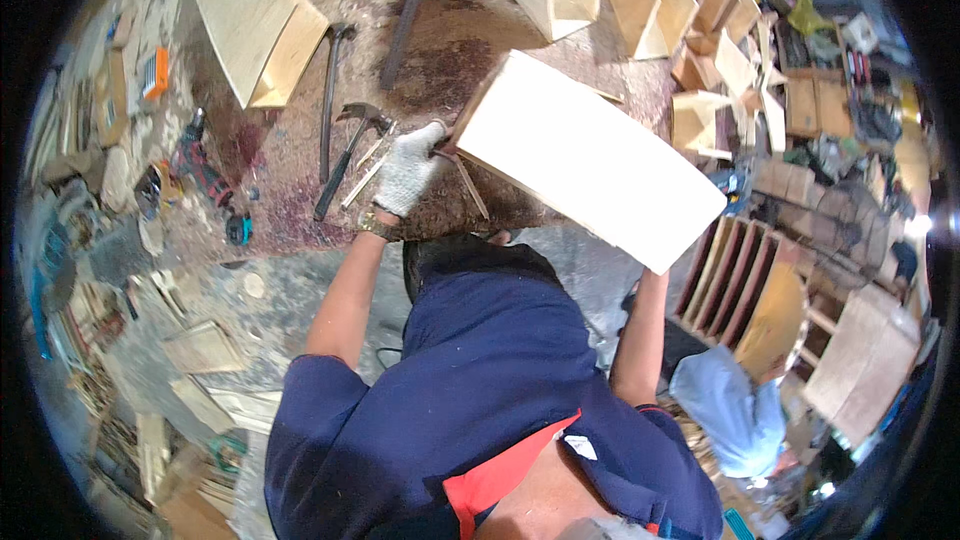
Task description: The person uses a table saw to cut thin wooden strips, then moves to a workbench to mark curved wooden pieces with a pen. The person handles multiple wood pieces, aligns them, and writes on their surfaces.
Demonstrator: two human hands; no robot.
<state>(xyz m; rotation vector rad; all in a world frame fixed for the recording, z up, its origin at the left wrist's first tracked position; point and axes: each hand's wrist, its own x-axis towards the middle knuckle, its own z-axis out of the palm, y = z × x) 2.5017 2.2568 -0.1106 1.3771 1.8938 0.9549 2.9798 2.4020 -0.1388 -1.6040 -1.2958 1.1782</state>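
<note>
My left hand (410, 168) wears a pale knit glove and grips the left end of a pale wooden box or panel (590, 160), held tilted over the workbench. My right forearm (640, 340) runs up beneath the piece's lower right corner, which hides that hand. Left of my left hand lie a claw hammer (340, 155) and another long-handled hammer (330, 90), with thin wood strips (365, 175) beside them. A metal square (405, 25) lies farther back.
A tapered wooden box (250, 25), a drill (205, 165) and several open wooden frames (650, 5) occupy the bench (270, 230). Scrap wood (200, 345) litters the lower left floor. At right stand a slotted wooden rack (720, 270), a blue cloth (725, 410) and stacked boards (860, 360).
</note>
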